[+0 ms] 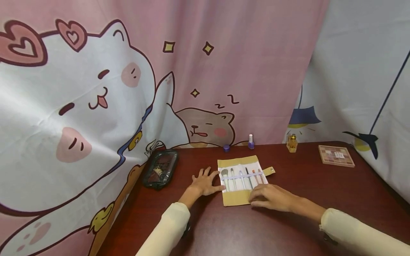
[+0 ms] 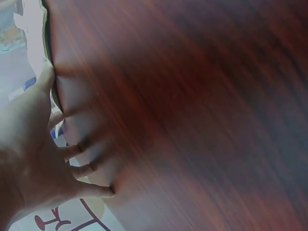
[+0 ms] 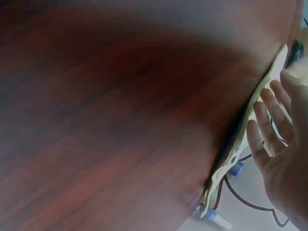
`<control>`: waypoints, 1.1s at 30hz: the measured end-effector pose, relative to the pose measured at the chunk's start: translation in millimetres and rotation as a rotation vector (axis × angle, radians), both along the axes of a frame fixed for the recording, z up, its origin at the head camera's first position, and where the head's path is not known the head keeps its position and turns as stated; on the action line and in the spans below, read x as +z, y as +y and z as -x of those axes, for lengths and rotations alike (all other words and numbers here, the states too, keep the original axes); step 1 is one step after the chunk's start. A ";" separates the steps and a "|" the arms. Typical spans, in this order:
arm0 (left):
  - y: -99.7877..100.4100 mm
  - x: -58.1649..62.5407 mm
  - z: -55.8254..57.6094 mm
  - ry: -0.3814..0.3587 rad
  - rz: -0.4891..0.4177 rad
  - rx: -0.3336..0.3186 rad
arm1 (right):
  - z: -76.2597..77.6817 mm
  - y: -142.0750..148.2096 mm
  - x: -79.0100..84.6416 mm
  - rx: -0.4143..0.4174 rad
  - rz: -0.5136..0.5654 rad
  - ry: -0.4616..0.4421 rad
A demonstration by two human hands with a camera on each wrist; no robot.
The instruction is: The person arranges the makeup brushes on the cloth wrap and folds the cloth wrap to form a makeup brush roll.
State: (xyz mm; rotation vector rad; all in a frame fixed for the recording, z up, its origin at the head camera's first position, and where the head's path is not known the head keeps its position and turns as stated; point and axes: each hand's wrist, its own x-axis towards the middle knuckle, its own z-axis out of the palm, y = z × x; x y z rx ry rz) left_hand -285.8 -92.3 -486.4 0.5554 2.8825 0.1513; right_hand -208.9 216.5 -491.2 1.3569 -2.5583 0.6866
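A tan and white makeup brush roll lies unfolded on the table, with several brushes held under a pale band; a large fluffy brush is leftmost. From its right edge a short snap tab sticks out. My left hand has its fingers spread, the thumb and forefinger at the roll's left edge. In the left wrist view, the other fingertips come down onto the table. Over the roll's lower right corner is my right hand, fingers loosely bent and partly covering it. The right wrist view shows those fingers extended beside the roll.
On the left lies a black-edged clear pouch. Along the back stand a small purple jar, a purple nail polish bottle and a gold perfume bottle. An eyeshadow palette lies at the right. Printed curtains border the table.
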 end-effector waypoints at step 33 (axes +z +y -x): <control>14.3 17.8 -92.8 0.370 0.024 -0.468 | 23.2 72.9 -0.8 -0.170 -0.136 0.193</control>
